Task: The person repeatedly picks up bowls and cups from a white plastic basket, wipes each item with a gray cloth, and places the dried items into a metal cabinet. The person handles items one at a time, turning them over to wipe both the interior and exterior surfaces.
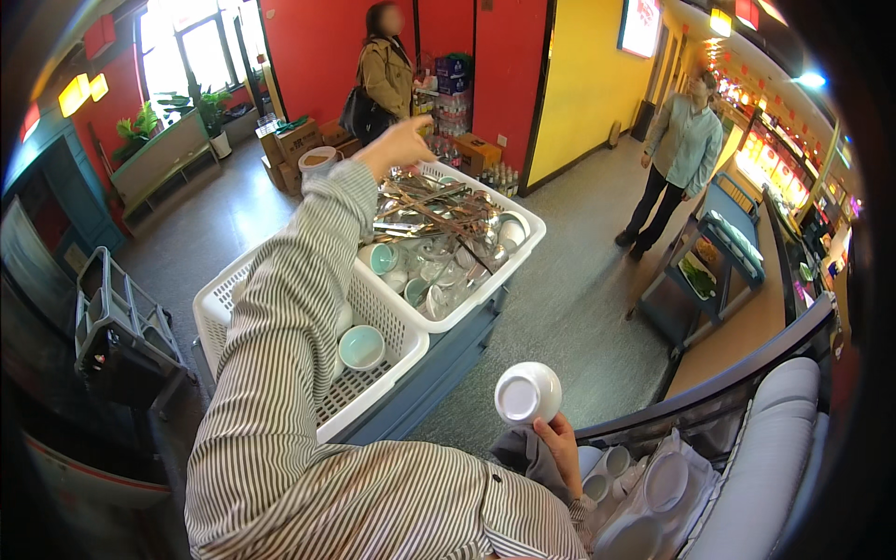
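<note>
My left hand is stretched far forward above the far edge of the full basket, its thumb and a finger apart and nothing visible in it. Beneath that hand, a white plastic basket is heaped with cutlery, clear glasses and small cups. A second white basket adjoins it, with a cup pale green inside; my striped sleeve hides part of it. Low on the right, my right hand grips a white bowl, its base facing me. A grey cloth hangs against this hand.
The baskets rest on a blue-grey cart. White dishes are stacked close at my right. One person stands by a serving trolley, another near cardboard boxes. A folding cart stands left.
</note>
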